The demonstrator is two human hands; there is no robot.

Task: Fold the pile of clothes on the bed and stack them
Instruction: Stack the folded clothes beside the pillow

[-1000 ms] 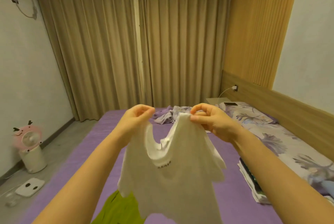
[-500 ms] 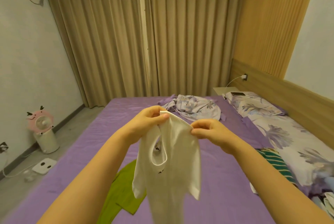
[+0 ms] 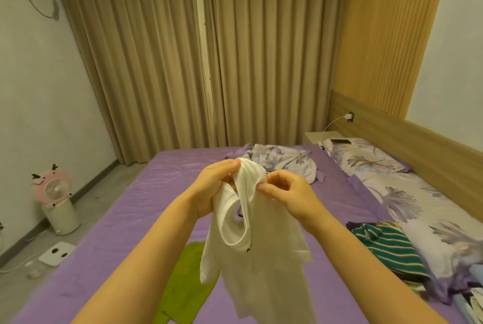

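Both your hands, left hand and right hand, pinch the white shirt up at 12 o'clock. It looks soft, light and floppy, so hold both shoulders.

shirt held above bed between left hand and right hand | garment laid on bed beneath | pillow set right | fan stood on floor left

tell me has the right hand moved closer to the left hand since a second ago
Yes. The right hand has closed in toward the left hand, bunching the white shirt between them; judged against the shirt's neckline, the gap has nearly shut.
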